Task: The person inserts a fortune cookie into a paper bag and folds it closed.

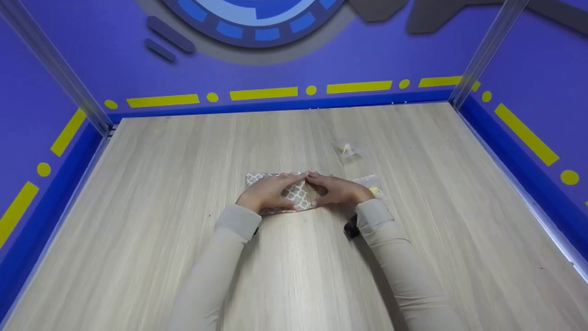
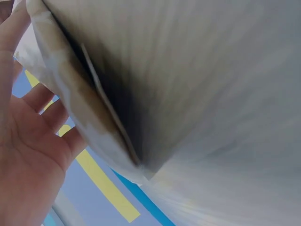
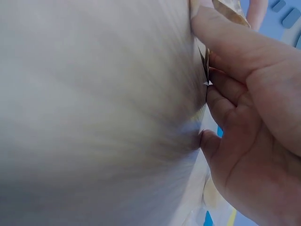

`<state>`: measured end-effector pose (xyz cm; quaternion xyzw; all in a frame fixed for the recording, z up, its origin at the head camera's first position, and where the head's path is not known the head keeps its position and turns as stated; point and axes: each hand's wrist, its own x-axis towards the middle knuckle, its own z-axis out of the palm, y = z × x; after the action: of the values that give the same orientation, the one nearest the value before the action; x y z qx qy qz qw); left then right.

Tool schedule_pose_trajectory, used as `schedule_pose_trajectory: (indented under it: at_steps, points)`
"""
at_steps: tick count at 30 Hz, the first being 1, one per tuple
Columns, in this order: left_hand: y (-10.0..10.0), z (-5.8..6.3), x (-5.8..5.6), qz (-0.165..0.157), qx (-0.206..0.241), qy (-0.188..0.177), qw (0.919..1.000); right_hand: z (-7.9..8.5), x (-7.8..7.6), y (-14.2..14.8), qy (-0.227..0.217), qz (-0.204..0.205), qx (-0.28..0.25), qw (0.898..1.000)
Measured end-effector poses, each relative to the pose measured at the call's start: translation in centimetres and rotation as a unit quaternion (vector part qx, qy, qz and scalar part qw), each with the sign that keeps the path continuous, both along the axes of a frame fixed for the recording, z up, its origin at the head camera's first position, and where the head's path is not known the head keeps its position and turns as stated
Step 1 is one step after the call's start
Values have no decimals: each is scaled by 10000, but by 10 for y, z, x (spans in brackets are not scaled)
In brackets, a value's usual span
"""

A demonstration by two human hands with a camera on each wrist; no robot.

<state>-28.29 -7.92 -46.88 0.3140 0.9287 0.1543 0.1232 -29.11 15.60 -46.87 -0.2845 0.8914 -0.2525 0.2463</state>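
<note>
A flat, folded piece with a grey-and-white lattice pattern [image 1: 299, 195] lies on the wooden table under both hands. Its brown inner side [image 2: 94, 106] and a loose layered edge show in the left wrist view. My left hand [image 1: 271, 191] spans its left part, thumb at the near edge and fingers reaching over to the far edge. From the right, my right hand [image 1: 337, 190] holds the other end the same way. The fingertips of both hands come together at the far edge. In the right wrist view, the right thumb [image 3: 221, 33] presses on the edge close to the table.
Beyond the right hand lies a small clear plastic pouch [image 1: 347, 151] with something pale yellow inside. A second clear pouch [image 1: 371, 180] with a yellow item is partly covered by the right wrist. Blue-purple panels [image 1: 257, 82] enclose the table's back and sides.
</note>
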Motion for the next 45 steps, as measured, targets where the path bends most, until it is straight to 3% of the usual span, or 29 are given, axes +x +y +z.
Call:
schedule_pose_trajectory:
  at_steps: [8,13,30,39,45]
  points:
    - [2,2,1,-428,4,318,9986,-1,0,1,-6,52,-191,9998]
    - [3,3,1,-481,-122,340,9982,-1,0,2,-50,75,-200,9998]
    - [-1,1,-3,-8,151,-211,9997,-5,0,2,218,169,-87,9996]
    - [-2,4,-2,104,43,-141,9998,-6,0,6,657,541,-138,9963]
    - [-1,5,-2,199,-24,-101,9997,-4,0,6,759,567,-140,9954]
